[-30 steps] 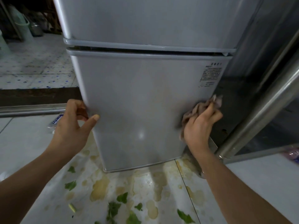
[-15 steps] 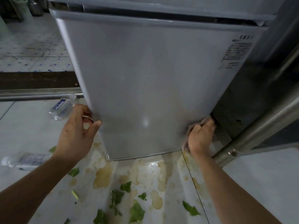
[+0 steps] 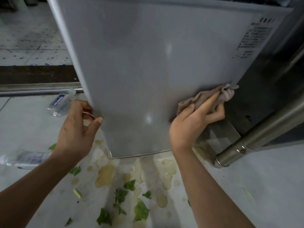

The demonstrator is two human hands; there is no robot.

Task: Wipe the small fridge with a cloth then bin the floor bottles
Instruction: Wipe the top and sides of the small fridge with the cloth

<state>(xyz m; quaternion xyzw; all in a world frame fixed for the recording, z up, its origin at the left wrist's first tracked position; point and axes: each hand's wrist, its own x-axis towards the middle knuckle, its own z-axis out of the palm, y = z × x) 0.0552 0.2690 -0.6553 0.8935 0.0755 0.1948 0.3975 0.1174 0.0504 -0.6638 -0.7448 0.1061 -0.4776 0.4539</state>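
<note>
I stand over the small fridge (image 3: 148,63) and look down at its grey lower door. My left hand (image 3: 77,129) grips the left edge of the door: the fingers are curled around the edge to the side and the thumb lies on the front face. My right hand (image 3: 195,122) holds the cloth (image 3: 205,97), a brownish crumpled rag, and presses it against the door near the lower right edge. The fingers are curled over the cloth, with the index finger more stretched along it, and a bunch of the cloth sticks out past the fingertips toward the dark side of the fridge.

At the upper right of the door there is a label with small printed text (image 3: 253,40); I cannot read it.

Two clear plastic bottles lie on the floor (image 3: 32,127) to the left. One bottle with a blue label (image 3: 60,102) lies just beside the fridge's left edge, near my left hand. The other bottle (image 3: 24,158) lies farther left, beside my left forearm. In front of the fridge the floor has yellowish spill patches (image 3: 105,175) and green leaf scraps (image 3: 139,209). On the right a thick metal leg (image 3: 256,135) stands tilted, with its foot on the floor near the fridge's corner.
</note>
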